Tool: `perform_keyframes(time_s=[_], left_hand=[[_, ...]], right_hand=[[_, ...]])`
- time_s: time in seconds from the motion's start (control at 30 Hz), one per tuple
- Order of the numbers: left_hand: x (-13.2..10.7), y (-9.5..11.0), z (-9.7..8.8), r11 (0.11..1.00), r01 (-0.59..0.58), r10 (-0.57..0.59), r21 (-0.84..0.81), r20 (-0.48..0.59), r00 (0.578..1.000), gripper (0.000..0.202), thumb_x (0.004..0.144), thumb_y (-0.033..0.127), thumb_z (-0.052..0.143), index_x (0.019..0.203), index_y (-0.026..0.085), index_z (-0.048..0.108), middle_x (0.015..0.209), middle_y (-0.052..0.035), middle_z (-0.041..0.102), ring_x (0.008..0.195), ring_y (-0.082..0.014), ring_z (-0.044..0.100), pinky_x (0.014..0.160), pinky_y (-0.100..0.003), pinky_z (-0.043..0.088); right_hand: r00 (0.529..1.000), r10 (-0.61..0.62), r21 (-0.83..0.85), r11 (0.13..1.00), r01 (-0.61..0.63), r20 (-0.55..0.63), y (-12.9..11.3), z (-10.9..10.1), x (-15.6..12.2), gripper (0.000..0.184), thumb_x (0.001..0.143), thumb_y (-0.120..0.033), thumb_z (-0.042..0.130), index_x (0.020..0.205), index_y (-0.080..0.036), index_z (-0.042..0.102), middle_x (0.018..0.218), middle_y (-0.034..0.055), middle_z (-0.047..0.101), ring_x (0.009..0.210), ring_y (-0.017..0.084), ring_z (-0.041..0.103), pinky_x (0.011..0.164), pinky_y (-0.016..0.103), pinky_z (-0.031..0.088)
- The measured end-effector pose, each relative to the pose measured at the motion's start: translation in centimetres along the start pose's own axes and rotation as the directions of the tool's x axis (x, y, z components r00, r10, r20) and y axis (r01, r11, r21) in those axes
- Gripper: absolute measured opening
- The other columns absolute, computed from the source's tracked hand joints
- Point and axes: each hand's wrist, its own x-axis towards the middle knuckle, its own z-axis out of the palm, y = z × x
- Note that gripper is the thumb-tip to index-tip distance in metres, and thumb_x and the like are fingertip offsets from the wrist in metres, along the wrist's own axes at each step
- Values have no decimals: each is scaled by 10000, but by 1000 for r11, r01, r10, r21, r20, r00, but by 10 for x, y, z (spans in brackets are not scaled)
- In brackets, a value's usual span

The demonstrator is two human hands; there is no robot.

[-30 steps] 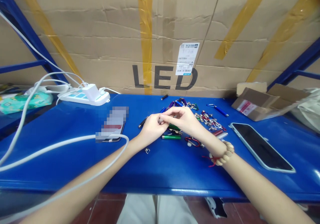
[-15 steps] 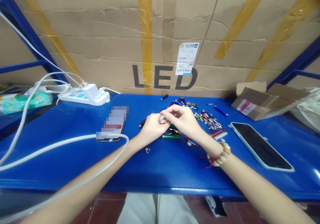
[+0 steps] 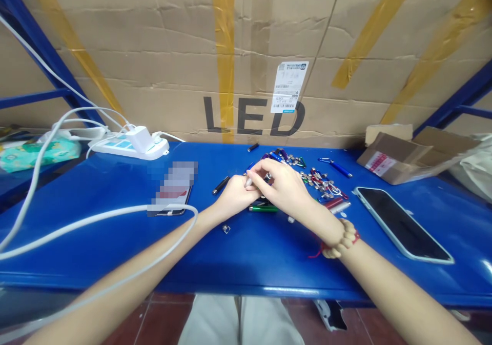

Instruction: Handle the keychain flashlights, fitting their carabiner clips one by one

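Note:
Over the middle of the blue table [image 3: 96, 191], my left hand [image 3: 235, 195] and my right hand [image 3: 281, 183] meet. Both pinch a small silver tube [image 3: 249, 182], a little keychain torch, between their fingertips. Under and behind them lies a pile of small coloured torches and carabiner clips [image 3: 315, 183]. A green torch [image 3: 263, 208] lies just below my hands, a black one [image 3: 221, 184] to their left. A tiny metal part [image 3: 226, 228] sits near my left wrist. A bead bracelet [image 3: 343, 238] is on my right wrist.
A phone [image 3: 173, 191] with a white cable [image 3: 96, 222] lies left of my hands, another phone [image 3: 402, 224] to the right. A white power strip [image 3: 130, 147] is at the back left, an open carton [image 3: 400, 155] at the back right. A big cardboard box [image 3: 246, 53] walls the rear.
My right hand has slid left and closer over my left hand, covering more of the pile. The hands stay joined on the small silver tube.

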Motion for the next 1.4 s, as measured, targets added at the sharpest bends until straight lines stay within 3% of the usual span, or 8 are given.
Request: perform_keyframes(time_s=[0.13,0.43,0.63,0.83,1.0,1.13,1.23,1.4], left_hand=[[1,-1,-1,998,-12,13,63,-8,1000,330,619,234,509,444,188,232,465,59,278,527,-71,288,498,-212,267],[2,-6,-1,1000,-28,28,-11,-19,999,194,650,249,582,522,158,468,522,23,473,630,-145,510,615,-253,417],[2,-6,-1,1000,-15,15,-8,-36,999,156,636,241,593,535,150,518,543,11,534,695,-176,570,639,-258,450],[-3,2,-1,997,75,-75,-23,-19,997,161,613,228,598,511,138,512,520,19,524,626,-149,554,576,-230,432],[-4,3,-1,996,64,-65,-56,-4,998,145,628,221,607,535,134,537,521,17,535,656,-162,574,611,-244,453],[-2,0,0,994,58,-57,-93,17,998,123,657,244,617,651,121,622,624,-16,626,806,-214,619,748,-303,482],[-1,-1,0,988,65,-60,-143,38,997,214,681,267,622,812,105,670,834,-65,695,959,-246,616,845,-333,471],[-2,3,-1,988,54,-48,-145,42,998,320,702,261,618,972,97,666,1008,-97,691,1071,-260,583,897,-333,453]], right_hand=[[1000,-9,-98,995,9,5,3,-2,0,222,857,-389,515,770,-199,589,747,21,641,677,145,570,562,240,356],[995,98,257,962,-91,-14,5,1,3,197,765,-353,638,703,-171,681,716,37,690,661,158,623,639,267,464],[997,50,439,895,-74,67,9,3,4,231,800,-334,593,674,-165,688,753,40,700,701,148,645,663,248,493],[999,34,430,902,-46,35,9,6,3,178,785,-260,614,647,-161,665,749,39,691,711,142,637,686,249,486],[999,24,385,922,-31,22,8,6,3,156,782,-229,619,646,-167,662,734,34,686,717,144,632,706,256,480],[998,46,411,910,-54,30,10,9,3,172,790,-273,615,673,-160,671,754,46,693,735,156,639,705,265,487],[998,46,463,884,-60,42,11,10,3,202,802,-307,598,684,-160,670,750,42,696,744,157,646,718,267,495],[997,54,490,869,-74,55,10,10,3,207,796,-306,603,669,-156,668,742,44,694,738,155,646,719,268,501]])
